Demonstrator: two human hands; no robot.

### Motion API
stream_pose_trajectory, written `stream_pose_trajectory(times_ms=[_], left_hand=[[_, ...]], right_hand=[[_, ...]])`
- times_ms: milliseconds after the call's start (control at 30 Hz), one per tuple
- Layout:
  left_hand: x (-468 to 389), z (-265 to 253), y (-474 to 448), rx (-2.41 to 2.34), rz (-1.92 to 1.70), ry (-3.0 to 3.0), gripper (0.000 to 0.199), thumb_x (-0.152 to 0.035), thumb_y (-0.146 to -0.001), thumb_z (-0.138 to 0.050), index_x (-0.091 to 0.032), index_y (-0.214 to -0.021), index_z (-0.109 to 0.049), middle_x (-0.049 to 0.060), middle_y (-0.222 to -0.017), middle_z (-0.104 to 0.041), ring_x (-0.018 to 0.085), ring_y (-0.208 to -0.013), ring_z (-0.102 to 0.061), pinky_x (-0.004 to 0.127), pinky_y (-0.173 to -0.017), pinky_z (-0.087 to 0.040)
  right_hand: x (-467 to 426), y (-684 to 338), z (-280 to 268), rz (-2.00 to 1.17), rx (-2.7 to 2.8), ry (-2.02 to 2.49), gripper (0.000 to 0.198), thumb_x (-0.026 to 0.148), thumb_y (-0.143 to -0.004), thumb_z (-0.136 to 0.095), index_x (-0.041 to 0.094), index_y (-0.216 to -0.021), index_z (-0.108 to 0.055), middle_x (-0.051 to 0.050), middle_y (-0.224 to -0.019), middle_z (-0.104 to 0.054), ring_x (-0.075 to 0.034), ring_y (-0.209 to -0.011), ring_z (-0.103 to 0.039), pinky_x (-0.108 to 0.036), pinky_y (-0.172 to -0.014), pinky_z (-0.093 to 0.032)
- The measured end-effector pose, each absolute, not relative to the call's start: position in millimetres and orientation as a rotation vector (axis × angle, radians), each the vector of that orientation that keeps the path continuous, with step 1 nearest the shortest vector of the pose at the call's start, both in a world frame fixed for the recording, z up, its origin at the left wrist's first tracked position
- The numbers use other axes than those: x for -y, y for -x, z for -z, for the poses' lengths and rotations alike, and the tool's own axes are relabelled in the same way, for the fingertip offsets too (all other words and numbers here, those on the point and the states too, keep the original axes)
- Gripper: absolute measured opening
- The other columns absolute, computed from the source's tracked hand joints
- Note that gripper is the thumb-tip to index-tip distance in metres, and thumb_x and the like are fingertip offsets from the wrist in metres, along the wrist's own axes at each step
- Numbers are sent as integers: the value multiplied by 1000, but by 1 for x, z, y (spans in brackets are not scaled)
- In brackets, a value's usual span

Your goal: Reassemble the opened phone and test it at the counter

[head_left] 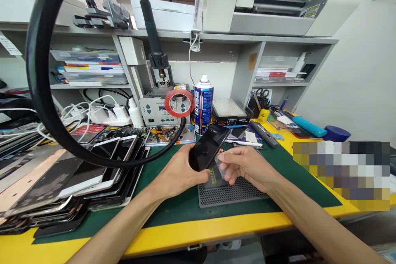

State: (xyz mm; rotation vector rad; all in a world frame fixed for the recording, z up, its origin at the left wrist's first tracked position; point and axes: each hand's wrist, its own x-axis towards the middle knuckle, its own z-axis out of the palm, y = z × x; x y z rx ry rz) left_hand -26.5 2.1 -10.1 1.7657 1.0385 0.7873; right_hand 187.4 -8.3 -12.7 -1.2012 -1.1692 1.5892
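- In the head view, there it was: the left hand (177, 171) had a firm grip on a dark-screened phone (206, 150), thumb along its lower edge, the phone tilted and held up over the workbench.
- And the right hand (244, 165)! Fingertips pinched narrow around a piece of clear film (220, 169), right by the phone's lower right side; whether film and phone touched, one could not tell.
- Just below lay a dark flat packet (213, 182) with yellow-green characters, too small to read, on a grey honeycomb mat (213, 201), itself on a green mat (167, 216).
- Behind the phone stood the big blue spray can (204, 101), bold white lettering running up its side, not clear enough to spell out.
- Next to it, a red ring of tape (168, 103) sat before a control station (154, 111), whose front carried printing too blurred to name a brand.
- Over to the right, a small yellow bottle (263, 114) showed a dark mark, and a hot plate (231, 120) bore tiny white print.
- Up top, the large white machine (272, 22) wore a yellow sticker, its wording unreadable.
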Motion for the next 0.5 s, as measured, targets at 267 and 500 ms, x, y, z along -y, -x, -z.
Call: stream_pose_trajectory(times_ms=[267,500], left_hand=[[1,10,25,-1054,-782,-1788,57,-26,-77,-71,-16,-130,-53,3,-108,-71,26,-111,-63,32,-87,-53],[-1,12,24,-1078,-795,-1810,58,-26,-75,-71,-15,-130,-55,4,-104,-72,28,-110,-64,34,-87,-54]], right_hand=[[3,-189,21,-1607,1102,1169,20,29,-75,-82,10,-73,-74,-5,-67,-72,-11,-48,-65,-21,-44,-57],[9,-183,17,-1610,1149,1161,27,32,-73,-84,10,-63,-71,-4,-58,-67,-12,-45,-64,-21,-41,-55]])
